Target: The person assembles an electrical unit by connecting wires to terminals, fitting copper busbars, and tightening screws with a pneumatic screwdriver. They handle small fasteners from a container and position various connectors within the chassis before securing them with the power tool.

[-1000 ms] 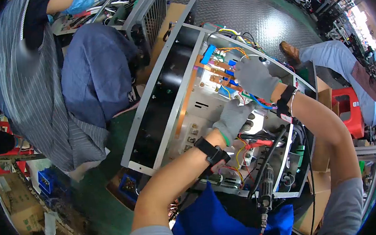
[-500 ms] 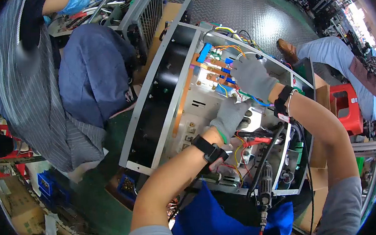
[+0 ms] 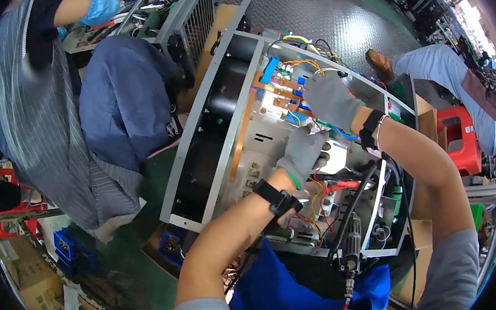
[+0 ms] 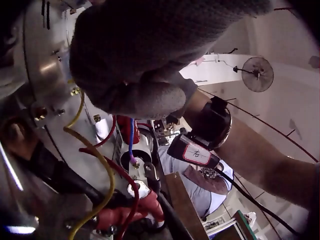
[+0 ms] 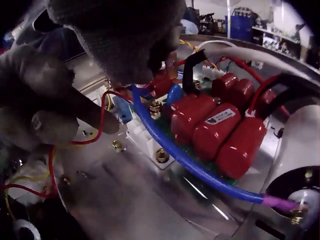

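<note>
Both hands, in grey gloves, work inside an open metal chassis. My left hand is low over the inner plate; in the right wrist view one finger reaches out beside a white terminal block, the others bend. A red wire and a thin yellow wire run past these fingers. My right hand bends down over the circuit board, its fingertips hidden, so I cannot tell what they grip. A blue cable runs from under it past red cylindrical parts to a round terminal.
An air screwdriver hangs at the chassis's near edge. Red-sleeved cable ends lie inside. Another person is at the left, one more at the right beside a red stool. A blue bin stands at lower left.
The view shifts slightly. Both hands keep nearly the same places inside the chassis, with only small movements.
</note>
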A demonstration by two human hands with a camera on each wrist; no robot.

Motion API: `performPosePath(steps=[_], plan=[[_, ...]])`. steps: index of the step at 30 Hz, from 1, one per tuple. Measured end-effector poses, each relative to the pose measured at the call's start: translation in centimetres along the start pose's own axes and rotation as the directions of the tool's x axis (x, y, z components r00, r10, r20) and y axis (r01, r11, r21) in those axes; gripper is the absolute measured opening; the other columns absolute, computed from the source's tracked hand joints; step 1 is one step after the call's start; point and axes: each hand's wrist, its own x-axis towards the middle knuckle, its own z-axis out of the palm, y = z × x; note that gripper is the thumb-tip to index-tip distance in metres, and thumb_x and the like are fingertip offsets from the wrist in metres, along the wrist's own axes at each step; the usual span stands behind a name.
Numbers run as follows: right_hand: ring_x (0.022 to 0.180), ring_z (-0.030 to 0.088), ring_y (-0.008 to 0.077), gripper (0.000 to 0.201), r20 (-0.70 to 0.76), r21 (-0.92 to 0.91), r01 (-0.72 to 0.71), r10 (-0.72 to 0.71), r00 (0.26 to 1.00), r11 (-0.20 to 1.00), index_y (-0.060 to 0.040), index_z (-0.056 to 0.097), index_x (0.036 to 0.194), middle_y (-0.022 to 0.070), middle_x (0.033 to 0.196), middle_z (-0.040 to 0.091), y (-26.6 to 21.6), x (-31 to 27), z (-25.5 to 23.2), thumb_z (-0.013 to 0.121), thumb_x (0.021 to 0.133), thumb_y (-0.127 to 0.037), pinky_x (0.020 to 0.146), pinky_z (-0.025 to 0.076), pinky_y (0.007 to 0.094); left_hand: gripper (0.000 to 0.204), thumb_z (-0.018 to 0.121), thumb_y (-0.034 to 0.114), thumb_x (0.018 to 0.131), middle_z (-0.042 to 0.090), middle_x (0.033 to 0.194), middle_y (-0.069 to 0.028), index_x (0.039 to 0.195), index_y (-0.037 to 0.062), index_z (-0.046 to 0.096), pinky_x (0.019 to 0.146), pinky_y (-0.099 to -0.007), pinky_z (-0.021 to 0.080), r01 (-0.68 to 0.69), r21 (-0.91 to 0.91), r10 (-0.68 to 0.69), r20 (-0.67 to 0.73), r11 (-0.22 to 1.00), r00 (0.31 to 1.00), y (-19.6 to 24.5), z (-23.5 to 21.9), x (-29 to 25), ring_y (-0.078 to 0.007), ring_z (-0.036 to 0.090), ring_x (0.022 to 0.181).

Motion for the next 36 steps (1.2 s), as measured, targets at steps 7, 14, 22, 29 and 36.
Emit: performPosePath(steps=[7, 14, 22, 29, 36], plan=[[0.100, 0.058, 0.0252, 0.017, -0.169, 0.267, 0.004, 0.043, 0.985, 0.964, -0.0154, 0.068, 0.096, 0.0080, 0.101, 0.061, -0.3, -0.2, -2.2, 0.059, 0.082, -0.021, 0.076, 0.049, 0.0406, 0.026, 0.049, 0.032, 0.097, 0.058, 0.065, 0.0000, 0.086, 0.0094, 0.055, 0.039, -0.0222, 0.037, -0.315, -0.098, 0.235, -0.471, 0.944, 0.850, -0.5, -0.6, 1.1, -0.0079, 0.050, 0.046], [0.101, 0.057, 0.0264, 0.018, -0.265, 0.454, 0.073, 0.056, 0.963, 0.888, -0.0162, 0.070, 0.091, 0.0047, 0.091, 0.065, -0.7, 0.7, -2.5, 0.060, 0.079, -0.025, 0.077, 0.046, 0.0455, 0.023, 0.050, 0.028, 0.097, 0.055, 0.061, 0.0006, 0.082, 0.0115, 0.056, 0.036, -0.0228, 0.032, -0.087, -0.158, 0.033, -0.319, 0.984, 0.947, -0.3, -1.8, 3.1, -0.0079, 0.045, 0.042], [0.095, 0.055, 0.0255, 0.016, -0.029, 0.159, -0.033, 0.038, 0.999, 0.987, -0.0163, 0.070, 0.087, 0.0047, 0.084, 0.065, -2.8, 2.6, -2.5, 0.057, 0.080, -0.021, 0.088, 0.038, 0.0429, 0.021, 0.052, 0.024, 0.095, 0.055, 0.060, -0.0001, 0.079, 0.0117, 0.057, 0.035, -0.0228, 0.032, -0.189, -0.225, 0.106, -0.333, 0.956, 0.937, -0.6, -1.7, 3.8, -0.0086, 0.043, 0.041], [0.090, 0.059, 0.0265, 0.015, -0.012, 0.199, -0.043, 0.046, 0.999, 0.979, -0.0121, 0.071, 0.083, 0.0082, 0.082, 0.065, -2.6, 2.6, -1.9, 0.058, 0.077, -0.019, 0.074, 0.047, 0.0437, 0.024, 0.051, 0.024, 0.095, 0.053, 0.058, -0.0006, 0.076, 0.0113, 0.057, 0.035, -0.0236, 0.032, -0.197, -0.249, 0.096, -0.368, 0.948, 0.925, -1.1, -1.7, 4.3, -0.0090, 0.044, 0.040], [0.090, 0.059, 0.0258, 0.015, -0.151, 0.292, -0.057, 0.105, 0.983, 0.955, -0.0106, 0.070, 0.081, 0.0073, 0.082, 0.065, -3.2, 2.3, -1.3, 0.059, 0.076, -0.019, 0.071, 0.049, 0.0406, 0.022, 0.052, 0.023, 0.095, 0.056, 0.059, -0.0018, 0.078, 0.0107, 0.057, 0.035, -0.0240, 0.033, -0.196, -0.221, 0.094, -0.401, 0.956, 0.911, -1.2, -1.8, 4.6, -0.0103, 0.046, 0.040]])
